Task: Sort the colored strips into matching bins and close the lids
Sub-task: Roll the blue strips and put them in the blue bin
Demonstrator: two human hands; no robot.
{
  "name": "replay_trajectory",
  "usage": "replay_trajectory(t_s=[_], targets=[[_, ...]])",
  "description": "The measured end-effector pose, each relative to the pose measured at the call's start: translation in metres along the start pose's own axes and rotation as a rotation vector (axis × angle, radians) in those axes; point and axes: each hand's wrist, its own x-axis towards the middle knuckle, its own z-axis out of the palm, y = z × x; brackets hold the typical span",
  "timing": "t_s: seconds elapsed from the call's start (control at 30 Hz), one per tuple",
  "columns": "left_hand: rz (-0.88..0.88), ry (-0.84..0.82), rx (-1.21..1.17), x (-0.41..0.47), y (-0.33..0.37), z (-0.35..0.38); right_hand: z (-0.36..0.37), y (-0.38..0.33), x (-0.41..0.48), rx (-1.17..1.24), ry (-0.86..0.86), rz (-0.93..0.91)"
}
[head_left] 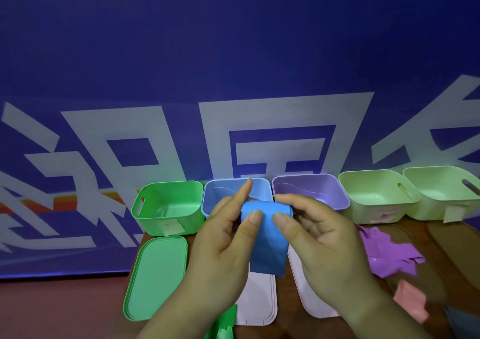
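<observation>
Both hands hold a blue strip (267,240) in front of the blue bin (215,195). My left hand (223,250) pinches its left edge with the thumb, index finger raised. My right hand (319,237) pinches the strip's upper right edge. The strip hangs down between them. Five open bins stand in a row: green (168,206), blue, purple (311,188) and two pale green (376,195) (441,190). Purple strips (387,255) lie to the right. A pink strip (410,299) and a green strip (226,323) lie nearer me.
A green lid (155,276) lies flat before the green bin. Two pale lids (257,302) (309,294) lie under my hands. The bins sit at the far edge of a brown table (441,260), with a blue banner wall behind. Floor shows at the left.
</observation>
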Motion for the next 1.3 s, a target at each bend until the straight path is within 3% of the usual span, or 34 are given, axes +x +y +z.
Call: replay_trajectory(t_s=[0.63, 1.3], targets=[[0.020, 0.001, -0.170, 0.004, -0.016, -0.002, -0.003, 0.002, 0.008, 0.005, 0.048, 0.101], [-0.054, 0.001, -0.126, 0.003, -0.005, -0.001, -0.002, 0.007, 0.000, -0.044, -0.021, -0.056]])
